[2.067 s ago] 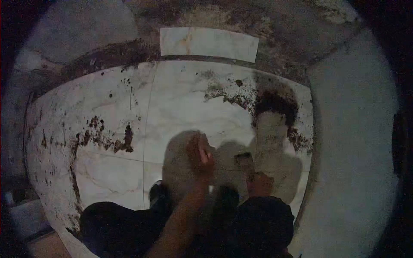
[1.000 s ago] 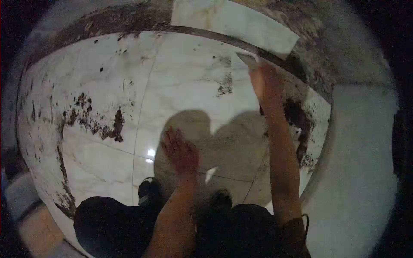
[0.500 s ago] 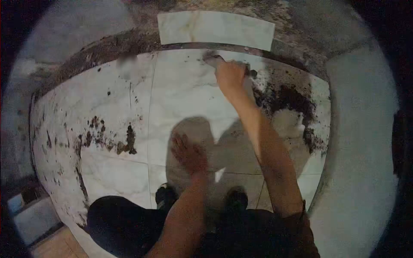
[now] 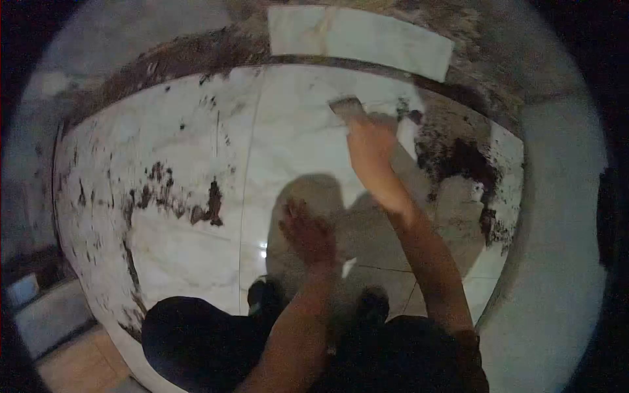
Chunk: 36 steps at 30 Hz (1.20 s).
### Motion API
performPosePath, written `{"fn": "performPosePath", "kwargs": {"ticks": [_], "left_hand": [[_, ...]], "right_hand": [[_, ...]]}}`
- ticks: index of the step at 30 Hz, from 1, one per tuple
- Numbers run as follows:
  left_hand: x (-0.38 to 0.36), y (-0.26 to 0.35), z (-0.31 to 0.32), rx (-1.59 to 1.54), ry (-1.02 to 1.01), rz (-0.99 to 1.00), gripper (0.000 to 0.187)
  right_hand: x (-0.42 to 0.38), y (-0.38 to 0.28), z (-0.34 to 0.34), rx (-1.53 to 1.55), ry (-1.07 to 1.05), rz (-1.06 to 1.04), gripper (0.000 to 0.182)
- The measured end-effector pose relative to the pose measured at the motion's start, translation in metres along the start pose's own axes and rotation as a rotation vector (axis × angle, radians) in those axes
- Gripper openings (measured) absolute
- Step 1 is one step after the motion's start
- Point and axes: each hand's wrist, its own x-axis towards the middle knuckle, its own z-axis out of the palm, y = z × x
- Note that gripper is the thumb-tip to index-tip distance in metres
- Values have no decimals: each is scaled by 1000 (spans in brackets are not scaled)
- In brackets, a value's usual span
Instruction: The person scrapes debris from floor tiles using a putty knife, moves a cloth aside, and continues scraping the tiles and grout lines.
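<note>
A flat-bladed scraper (image 4: pixel 345 107) is gripped in my right hand (image 4: pixel 371 149), its blade pointing away and to the left over the pale marbled tile (image 4: pixel 298 124). My fingers wrap around its handle, which they hide. Closer to my feet, my left hand (image 4: pixel 309 234) hovers low over the tile in shadow, fingers spread and holding nothing. Dark dirt (image 4: pixel 468 160) is smeared thickly on the tile to the right of my right hand. More dark clumps (image 4: pixel 213 203) lie left of my left hand.
A loose strip of marbled tile (image 4: pixel 360 36) lies beyond the tiled area's far edge, on rough brown ground (image 4: pixel 196 56). Bare grey floor (image 4: pixel 557 216) borders the right side. My shoes (image 4: pixel 373 304) stand at the near side.
My right hand has drawn the scraper back from near the far edge, toward me. The whole view has shifted, so the tiles sit further right. My left hand keeps much the same pose.
</note>
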Motion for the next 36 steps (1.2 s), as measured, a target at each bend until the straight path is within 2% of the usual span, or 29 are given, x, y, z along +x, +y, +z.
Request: {"fn": "performPosePath", "kwargs": {"ticks": [1,3,4,7,9,10,12,13,14,16,18,21,23,25,26,28,29,31,32,33,35,36], "left_hand": [[0,-4,8,-9,7,30,57],[-9,-16,29,-38,-22,-34,60],[-16,-17,30,-39,-36,-52,60],[-18,-10,20,-13,-98,-34,62],[-7,-9,12,21,-120,-29,64],[-5,-12,13,40,-118,-63,64],[-8,-12,10,35,-163,-22,62],[-3,-7,6,112,-236,-72,60],[0,-8,6,118,-227,-40,60],[3,0,7,79,-222,-117,59],[2,-2,8,98,-201,-61,59],[-4,-15,15,111,-180,-32,59],[-2,-15,21,82,-150,-49,59],[-3,-15,23,-40,-159,-65,59],[-11,-16,22,-94,-175,-73,59],[-9,-6,2,-62,-128,-57,59],[-2,-1,-5,-35,-61,-26,60],[2,0,-13,-19,-114,-14,60],[1,1,-15,-9,-172,-31,60],[-2,-1,-11,-9,-178,-7,60],[-6,-7,0,-89,8,62,57],[-6,-5,-3,-87,8,57,57]], "right_hand": [[46,8,35,-47,123,11,17],[95,27,31,-66,121,-2,14],[93,36,22,-7,295,-69,15],[56,45,-55,23,-35,-33,24],[0,43,-74,-248,-301,17,30],[-25,39,-73,-374,-380,-3,33],[-61,25,-43,-356,-265,-35,30],[-50,19,-16,-324,-407,-103,25],[-23,11,-7,-247,-289,-153,21],[31,-5,12,-107,-60,-273,14],[91,1,58,-121,41,-209,15],[73,0,-20,83,172,-200,18],[17,-7,-64,40,-22,-98,19],[-50,-12,-72,-186,-216,-44,20],[-80,-8,-63,-125,-233,-235,16],[-91,-25,-58,-62,-311,-299,9],[-74,-50,-55,-60,-362,-180,6],[-27,-62,-18,-32,-61,-251,5],[10,-68,-6,-91,-142,-200,4],[42,-60,29,-82,62,-233,3],[91,-43,29,100,28,-47,10],[94,-41,3,102,25,-51,10]]}}
